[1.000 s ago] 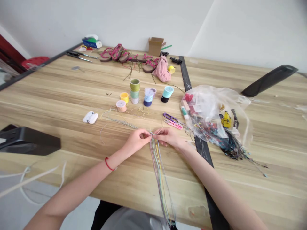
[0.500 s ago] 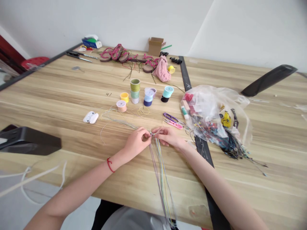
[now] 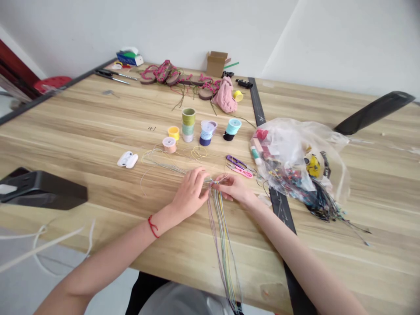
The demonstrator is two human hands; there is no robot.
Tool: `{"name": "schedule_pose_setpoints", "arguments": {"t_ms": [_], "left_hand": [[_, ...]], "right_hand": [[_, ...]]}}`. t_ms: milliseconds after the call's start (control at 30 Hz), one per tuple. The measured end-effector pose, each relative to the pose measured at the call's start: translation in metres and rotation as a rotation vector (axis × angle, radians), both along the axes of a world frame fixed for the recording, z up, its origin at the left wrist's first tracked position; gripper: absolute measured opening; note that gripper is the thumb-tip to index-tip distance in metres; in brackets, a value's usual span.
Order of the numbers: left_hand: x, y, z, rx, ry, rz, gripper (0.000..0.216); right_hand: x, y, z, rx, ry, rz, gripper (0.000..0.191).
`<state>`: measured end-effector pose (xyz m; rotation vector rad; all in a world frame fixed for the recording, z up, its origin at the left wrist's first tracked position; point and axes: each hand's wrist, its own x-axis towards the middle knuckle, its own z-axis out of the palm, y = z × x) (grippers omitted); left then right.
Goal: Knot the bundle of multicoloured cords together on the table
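Observation:
A bundle of thin coloured threads point(image 3: 224, 245) in mauve, pale green, yellow and grey hangs from between my hands toward the table's front edge. My left hand point(image 3: 190, 190), with a red cord bracelet point(image 3: 152, 226) on its wrist, is closed over the threads from the left, fingertips bent down on them. From the right, my right hand point(image 3: 233, 187) pinches the top of the bundle, where a short knotted band point(image 3: 215, 182) shows. The threads' other ends point(image 3: 164, 164) trail left on the table. Exact fingertip contact is partly hidden.
Thread spools point(image 3: 188, 124) stand behind my hands. Purple thread snips point(image 3: 236, 162) and pink snips point(image 3: 242, 171) lie beyond my right hand. A plastic bag point(image 3: 295, 148) of cords is at right; a white earbud case point(image 3: 127, 160) and black stand point(image 3: 46, 190) are at left.
My left hand has loosened its ring-like pinch and flattened, its fingers now reaching farther over the threads. My right hand keeps its pinch. The whole view has shifted slightly.

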<state>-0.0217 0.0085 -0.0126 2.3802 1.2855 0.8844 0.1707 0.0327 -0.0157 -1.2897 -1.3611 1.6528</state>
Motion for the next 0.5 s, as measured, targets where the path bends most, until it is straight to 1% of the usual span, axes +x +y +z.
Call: {"name": "schedule_pose_setpoints", "arguments": {"t_ms": [67, 133, 167, 233, 333, 433, 500], "left_hand": [[-0.002, -0.002, 0.0, 0.029, 0.095, -0.132, 0.052], [-0.004, -0.004, -0.002, 0.0, 0.186, -0.255, 0.066], [-0.004, -0.005, -0.004, -0.022, 0.229, -0.288, 0.071], [-0.006, -0.005, -0.007, -0.064, 0.292, -0.3, 0.074], [-0.007, -0.003, -0.011, -0.099, 0.322, -0.273, 0.073], [-0.008, -0.002, -0.012, -0.095, 0.324, -0.276, 0.073], [-0.008, -0.003, -0.011, -0.085, 0.329, -0.278, 0.075]], "right_hand": [[-0.002, 0.0, 0.001, 0.019, -0.023, -0.009, 0.035], [-0.003, -0.001, 0.002, 0.03, -0.051, -0.017, 0.033], [-0.004, -0.001, 0.003, 0.031, -0.065, -0.024, 0.033], [-0.005, 0.0, 0.004, 0.022, -0.085, -0.044, 0.036], [-0.002, 0.0, 0.005, 0.009, -0.087, -0.056, 0.044], [0.005, -0.006, 0.006, -0.008, -0.08, -0.011, 0.054], [0.012, -0.017, 0.01, -0.042, -0.098, 0.045, 0.059]]}}
